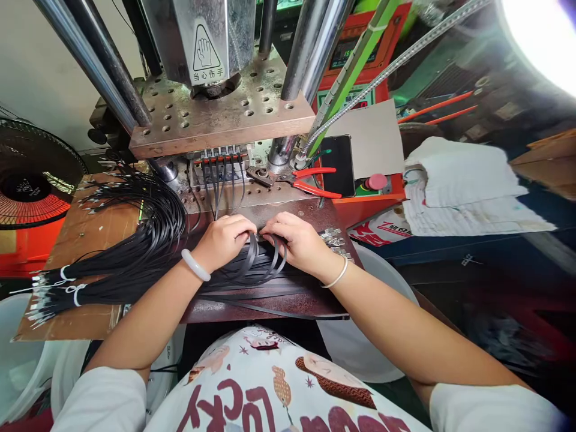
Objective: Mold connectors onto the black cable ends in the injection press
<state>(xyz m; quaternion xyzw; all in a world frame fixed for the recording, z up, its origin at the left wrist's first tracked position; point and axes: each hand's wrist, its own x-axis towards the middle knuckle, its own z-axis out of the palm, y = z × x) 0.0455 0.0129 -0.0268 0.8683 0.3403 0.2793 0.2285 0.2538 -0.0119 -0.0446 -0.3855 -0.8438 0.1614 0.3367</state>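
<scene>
My left hand (225, 239) and my right hand (299, 240) rest side by side on the dark metal work plate (310, 303), both with fingers curled around a loop of flat black cables (265, 264). Their fingertips meet at the top of the loop. Several more black cables (220, 180) run up from my hands into the mould (220, 157) under the press head (211, 114). A thick tied bundle of black cables (121, 258) lies to the left of my left hand on the brown board (81, 231).
Red-handled pliers (310, 180) lie behind my right hand. A red button (377, 181) sits on the orange control box. Papers (463, 192) are stacked at right, a fan (31, 180) stands at left, and white buckets (373, 342) sit below the plate.
</scene>
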